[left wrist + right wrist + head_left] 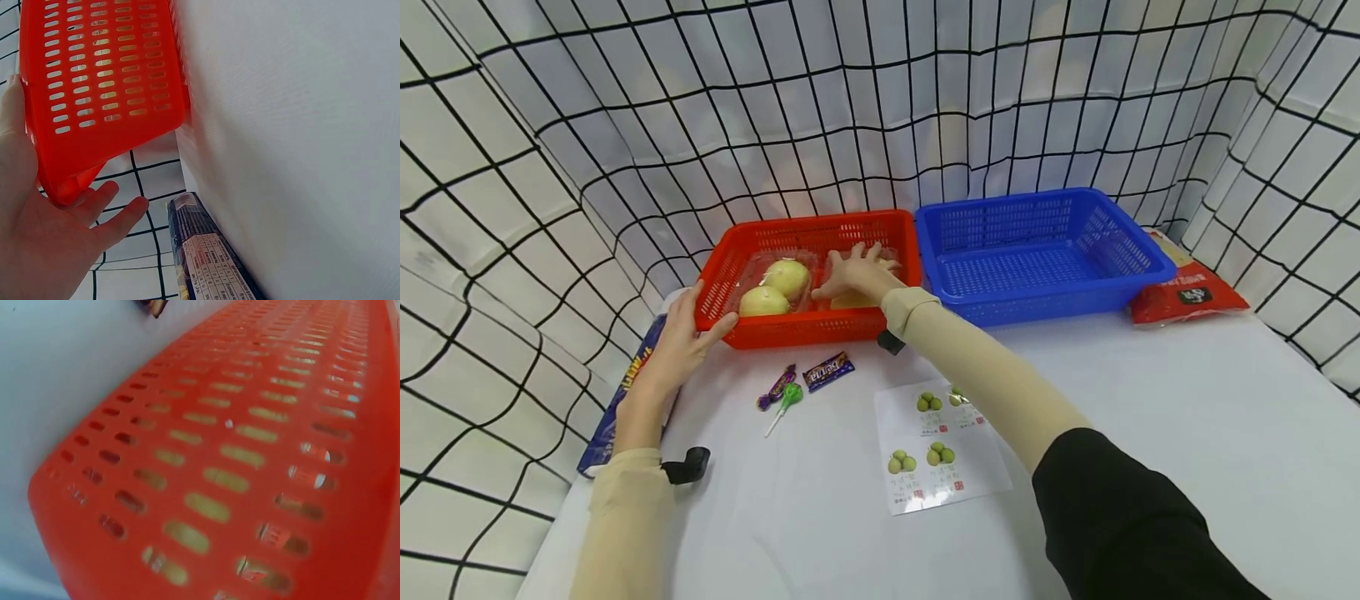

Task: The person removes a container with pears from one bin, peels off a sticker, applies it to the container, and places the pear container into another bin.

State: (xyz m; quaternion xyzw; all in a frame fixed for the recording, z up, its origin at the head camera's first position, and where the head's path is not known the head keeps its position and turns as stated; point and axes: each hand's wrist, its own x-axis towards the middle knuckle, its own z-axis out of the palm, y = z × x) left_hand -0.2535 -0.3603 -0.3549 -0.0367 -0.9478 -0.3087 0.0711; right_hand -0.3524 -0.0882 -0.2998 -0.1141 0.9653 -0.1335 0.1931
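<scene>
1. You have one red basket point(808, 331) and one blue basket point(1052, 302).
2. You can count two pale round fruits point(787, 278); beneath your right hand point(854, 275) the count is hidden.
3. You have three sweets: one lollipop point(792, 392), one twist-wrapped candy point(781, 383), one bar point(828, 372).
4. You have one red bag point(1187, 298) and one blue bag point(211, 250).
5. You have one sheet point(917, 429), four printed clusters point(940, 453) showing.

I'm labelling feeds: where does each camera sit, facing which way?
Head: head-worn, forward and down at the red basket; left hand and right hand show.
Left wrist: worn there, toward the red basket's end; left hand shows.
Right wrist: worn there, close on the red basket's wall; no hand.
Head and left wrist share the left hand.
</scene>
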